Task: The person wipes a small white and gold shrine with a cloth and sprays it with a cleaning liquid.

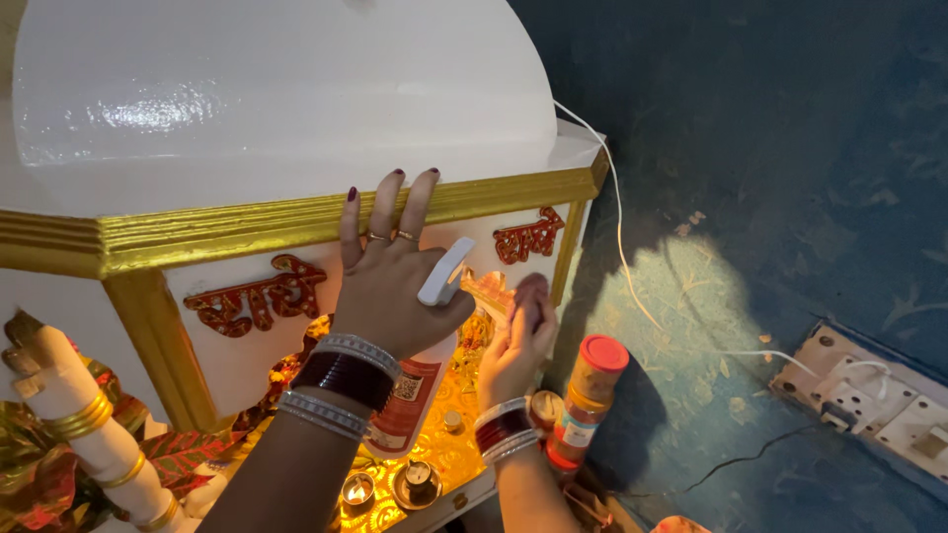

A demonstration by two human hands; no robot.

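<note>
We see our left hand (390, 286) raised in front of the shrine (286, 158), wrist bent back, bangles stacked on the forearm. Its palm and thumb wrap around the neck of a spray bottle (420, 380), which hangs below the shrine's gold ledge (296, 222); three fingers (420, 202) stretch straight up and rest against that ledge, spread slightly apart. The bottle's white trigger (446, 271) pokes out to the right of the hand, aimed at the shrine's front panel.

Just right of the bottle, our right hand (518, 341) lifts with fingers pressed together, held close to the panel; whether it pinches a cloth or anything else, we cannot tell, since the fingertips are blurred.

Below both hands, inside the shrine, small brass lamps (415, 479) sit on a glowing golden floor. At the shrine's right corner stands a jar with a red lid (592, 385). Farther right of the shrine, a white cable (617, 217) runs along the dark blue wall to a socket board (869, 395).
</note>
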